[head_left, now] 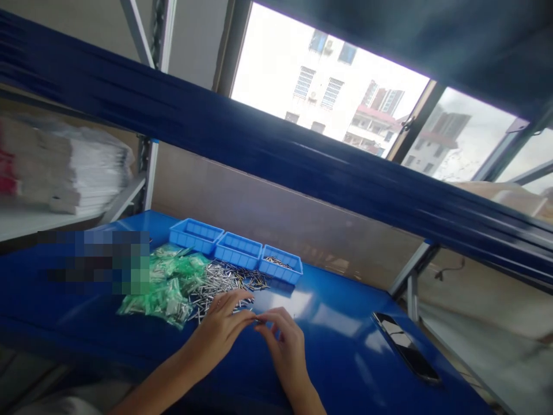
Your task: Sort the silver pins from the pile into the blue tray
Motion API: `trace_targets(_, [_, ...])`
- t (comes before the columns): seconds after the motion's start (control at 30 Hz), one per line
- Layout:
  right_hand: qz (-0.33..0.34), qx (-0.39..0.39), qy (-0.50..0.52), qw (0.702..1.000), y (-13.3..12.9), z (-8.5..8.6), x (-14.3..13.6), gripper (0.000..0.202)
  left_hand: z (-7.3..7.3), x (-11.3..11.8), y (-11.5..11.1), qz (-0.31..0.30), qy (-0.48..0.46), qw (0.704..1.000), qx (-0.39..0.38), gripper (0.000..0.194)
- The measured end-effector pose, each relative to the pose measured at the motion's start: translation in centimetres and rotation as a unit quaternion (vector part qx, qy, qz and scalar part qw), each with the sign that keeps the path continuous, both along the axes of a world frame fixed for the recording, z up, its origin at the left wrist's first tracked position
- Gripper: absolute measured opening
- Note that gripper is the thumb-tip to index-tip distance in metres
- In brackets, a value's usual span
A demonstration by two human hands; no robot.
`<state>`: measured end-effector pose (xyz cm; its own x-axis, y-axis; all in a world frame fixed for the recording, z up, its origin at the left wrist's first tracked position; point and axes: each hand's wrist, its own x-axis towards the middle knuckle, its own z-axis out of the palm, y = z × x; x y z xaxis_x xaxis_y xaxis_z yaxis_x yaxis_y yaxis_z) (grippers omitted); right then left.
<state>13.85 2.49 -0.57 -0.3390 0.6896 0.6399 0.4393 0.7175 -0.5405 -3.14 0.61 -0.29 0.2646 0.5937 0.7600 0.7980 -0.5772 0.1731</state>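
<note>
My left hand (224, 323) and my right hand (285, 337) meet above the front of the blue table. Their fingertips pinch together around a small dark metal piece (258, 321), mostly covered by the fingers. Just beyond my left hand lies a loose pile of thin metal pins (220, 281), silver with some darker ones at its right side. Green plastic bags (166, 288) filled with similar metal parts lie left of the pile. Behind it stand three blue bins in a row: a left bin (194, 241), a middle bin (237, 256) and a right bin (280, 272) holding pins.
A phone (406, 347) lies near the right edge of the blue table (341, 357). A thick blue shelf beam (276, 147) crosses above, before a window. Plastic-wrapped stacks (86, 167) sit on a shelf at the left. A blurred-out patch covers the table's left part.
</note>
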Motion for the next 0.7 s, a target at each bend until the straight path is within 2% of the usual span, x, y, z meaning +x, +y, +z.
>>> trace_targets(0.23, [-0.017, -0.014, 0.002, 1.0, 0.4, -0.1, 0.1, 0.018, 0.1, -0.3, 0.2, 0.021, 0.0, 1.0, -0.001, 0.018])
trace_targets(0.53, [-0.012, -0.031, -0.003, 0.999, 0.5, -0.3, -0.1, 0.015, -1.3, -0.5, 1.1, 0.018, 0.025, 0.999, -0.015, 0.016])
trace_targets(0.7, [-0.005, -0.059, 0.002, 0.998, 0.7, -0.4, -0.2, 0.013, -1.3, -0.5, 1.1, 0.01, 0.042, 0.999, -0.032, 0.015])
